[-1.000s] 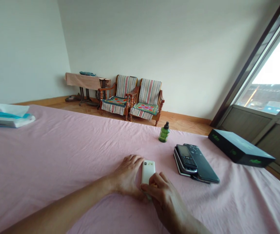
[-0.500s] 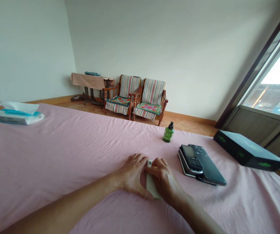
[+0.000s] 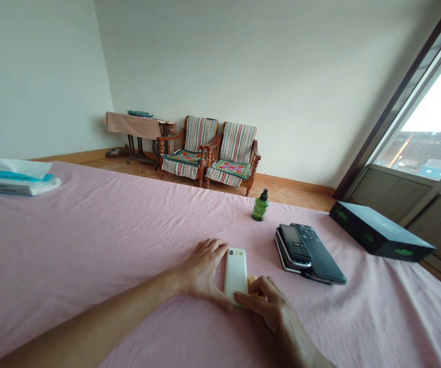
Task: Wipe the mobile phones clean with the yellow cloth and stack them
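Observation:
A white mobile phone [image 3: 236, 273] lies back up on the pink sheet, its small camera at the top left corner. My left hand [image 3: 203, 273] steadies it, fingers at the top corner and thumb at the bottom left edge. My right hand [image 3: 272, 309] is closed at the phone's lower right, thumb over the bottom corner. From its curled fingers pokes a small yellowish piece [image 3: 251, 280], mostly hidden; I cannot tell if it is sponge or cloth.
To the right lie a keypad phone [image 3: 296, 243] and other dark devices [image 3: 324, 260], stacked. Behind them stand a green spray bottle [image 3: 260, 207] and a black box [image 3: 381, 230]. A tissue pack [image 3: 21, 182] sits at far left. Two chairs [image 3: 228, 153] stand beyond the sheet [image 3: 128, 230].
My right hand has slid from the phone's upper part down to its lower right corner, uncovering most of the back. My left hand keeps its hold. The view has shifted slightly.

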The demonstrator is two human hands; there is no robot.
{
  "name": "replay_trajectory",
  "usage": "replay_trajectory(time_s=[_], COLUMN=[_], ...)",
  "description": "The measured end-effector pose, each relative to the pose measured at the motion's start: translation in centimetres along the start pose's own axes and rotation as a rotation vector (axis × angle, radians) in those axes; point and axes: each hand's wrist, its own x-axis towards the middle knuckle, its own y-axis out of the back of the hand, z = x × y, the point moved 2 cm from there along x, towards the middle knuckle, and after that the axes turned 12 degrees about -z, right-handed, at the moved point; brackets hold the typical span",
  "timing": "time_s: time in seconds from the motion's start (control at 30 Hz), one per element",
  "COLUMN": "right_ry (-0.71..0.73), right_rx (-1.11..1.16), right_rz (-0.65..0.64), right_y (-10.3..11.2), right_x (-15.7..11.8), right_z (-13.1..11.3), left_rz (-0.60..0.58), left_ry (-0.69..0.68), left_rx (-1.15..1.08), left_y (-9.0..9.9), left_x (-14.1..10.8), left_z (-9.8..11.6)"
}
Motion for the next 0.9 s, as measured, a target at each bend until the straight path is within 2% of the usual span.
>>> replay_trajectory(time_s=[0.27,0.4,0.5,0.73,0.9], right_ry=[-0.004,0.041,0.015,0.041,-0.037], right_rx=[-0.116,-0.111,-0.114,-0.128,-0.116], right_rz=[-0.023,-0.028,-0.022,-0.036,0.021], right_y=[0.0,0.9,1.4,0.4,0.9], right_x=[1.3,0.6,0.2,1.5,0.8], right_z=[-1.2,-0.4,0.1,-1.6,-0.4], left_rz=[-0.046,-0.049,-0.057,-0.039,-0.051], left_ry=[0.0,-0.013,-0.012,-0.014,-0.016], left_rx=[0.012,0.029,0.029,0.005,0.022], left_y=[0.2,0.2,0.2,0.0,0.1], left_x=[0.1,0.0,0.0,0.1,0.0], left_z=[-0.1,-0.1,-0.1,-0.3,-0.1])
